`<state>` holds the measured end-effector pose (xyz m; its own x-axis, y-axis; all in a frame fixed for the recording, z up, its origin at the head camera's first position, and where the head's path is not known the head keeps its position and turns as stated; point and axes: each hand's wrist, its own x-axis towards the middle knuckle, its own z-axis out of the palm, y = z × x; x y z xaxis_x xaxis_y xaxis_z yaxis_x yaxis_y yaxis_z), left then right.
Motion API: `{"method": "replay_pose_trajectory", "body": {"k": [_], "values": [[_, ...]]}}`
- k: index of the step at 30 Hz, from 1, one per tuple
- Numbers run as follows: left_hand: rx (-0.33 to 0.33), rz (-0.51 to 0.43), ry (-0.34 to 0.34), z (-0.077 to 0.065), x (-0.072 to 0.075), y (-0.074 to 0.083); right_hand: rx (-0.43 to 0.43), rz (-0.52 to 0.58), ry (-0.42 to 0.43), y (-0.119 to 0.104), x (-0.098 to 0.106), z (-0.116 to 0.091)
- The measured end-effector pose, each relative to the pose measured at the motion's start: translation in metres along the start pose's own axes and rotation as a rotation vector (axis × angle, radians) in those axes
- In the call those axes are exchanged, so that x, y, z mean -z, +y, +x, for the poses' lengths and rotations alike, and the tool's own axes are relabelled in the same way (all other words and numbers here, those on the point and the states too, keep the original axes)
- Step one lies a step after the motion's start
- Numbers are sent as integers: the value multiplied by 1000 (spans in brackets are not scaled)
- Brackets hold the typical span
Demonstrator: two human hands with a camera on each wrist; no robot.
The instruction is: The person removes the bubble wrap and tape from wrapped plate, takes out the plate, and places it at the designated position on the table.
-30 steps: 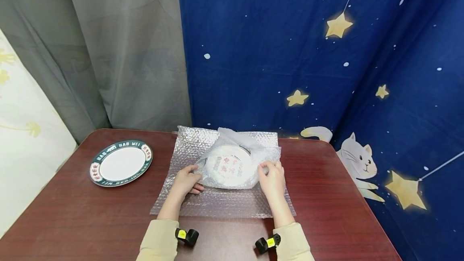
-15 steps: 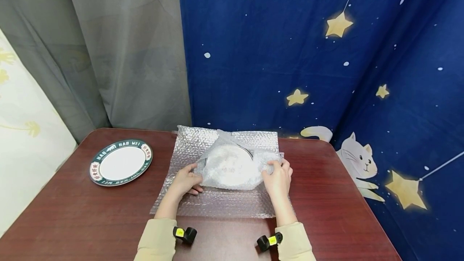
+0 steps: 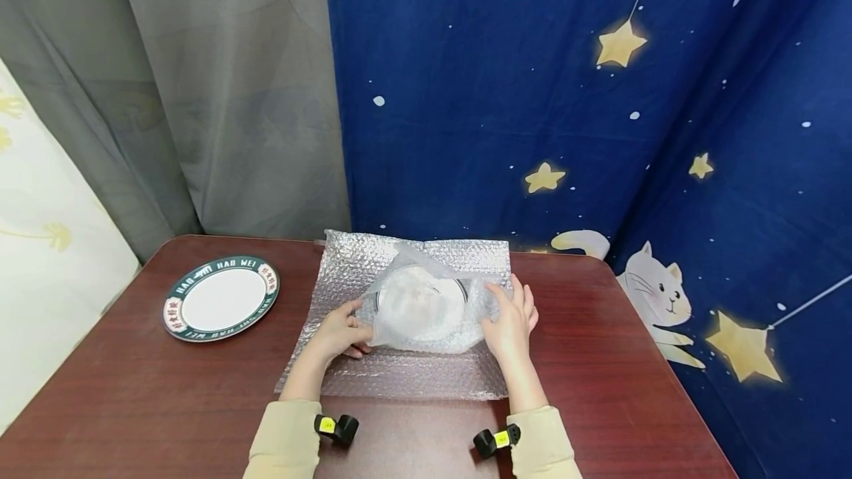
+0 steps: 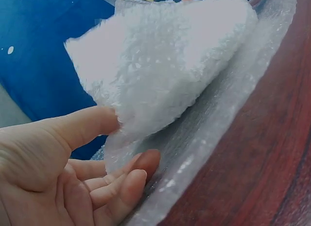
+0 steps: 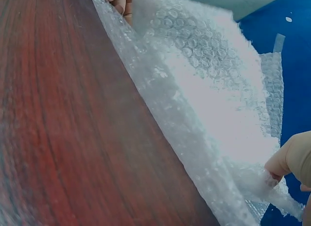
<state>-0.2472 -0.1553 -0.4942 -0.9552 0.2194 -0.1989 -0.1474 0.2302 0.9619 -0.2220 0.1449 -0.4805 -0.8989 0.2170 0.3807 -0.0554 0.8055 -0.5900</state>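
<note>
A round plate (image 3: 422, 301) with a dark line near its rim lies wrapped in bubble wrap (image 3: 433, 342); its surface shows hazily through the film. My left hand (image 3: 339, 331) holds the left end of this wrap. In the left wrist view, the thumb lies on top and the fingers (image 4: 121, 187) are underneath. At the other end, my right hand (image 3: 511, 324) grips the wrap, its fingers around the right side; part of that hand is cut off in the right wrist view. Beneath the bundle, a larger bubble wrap sheet (image 3: 413, 381) is spread flat.
A second plate (image 3: 222, 300), white with a green lettered rim, lies at the left of the dark red table (image 3: 612, 390). Grey (image 3: 246, 94) and blue star-patterned curtains (image 3: 459, 94) hang behind the table's back edge.
My right hand has shifted slightly right and its fingers have spread around the bundle's end. The wrap's upper flap sits lower, and the red print is fainter. My left hand barely moved.
</note>
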Motion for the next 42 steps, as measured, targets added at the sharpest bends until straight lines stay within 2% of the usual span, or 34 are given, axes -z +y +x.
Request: {"method": "replay_pose_trajectory", "body": {"k": [7, 11, 15, 22, 27, 32, 37, 42], "values": [[-26, 23, -34, 0, 2, -2, 174, -30, -5, -1, -1, 1], [-41, 34, -57, -1, 3, -1, 211, -84, -36, -2, 1, 0], [-46, 44, -72, -3, 4, 1, 163, -102, -87, -3, 5, 0], [-38, 54, -75, -4, 3, 2, 13, -114, -201, 0, 14, 4], [-15, 67, -71, -6, 3, 4, -45, -106, -241, 5, 19, 4], [-30, 127, -73, -8, 3, 5, -92, -111, -307, 11, 23, 4], [-60, 190, -77, -8, 2, 5, -93, -123, -350, 16, 24, 5], [-87, 305, -62, -9, 2, 7, -32, -145, -385, 18, 27, 5]]}}
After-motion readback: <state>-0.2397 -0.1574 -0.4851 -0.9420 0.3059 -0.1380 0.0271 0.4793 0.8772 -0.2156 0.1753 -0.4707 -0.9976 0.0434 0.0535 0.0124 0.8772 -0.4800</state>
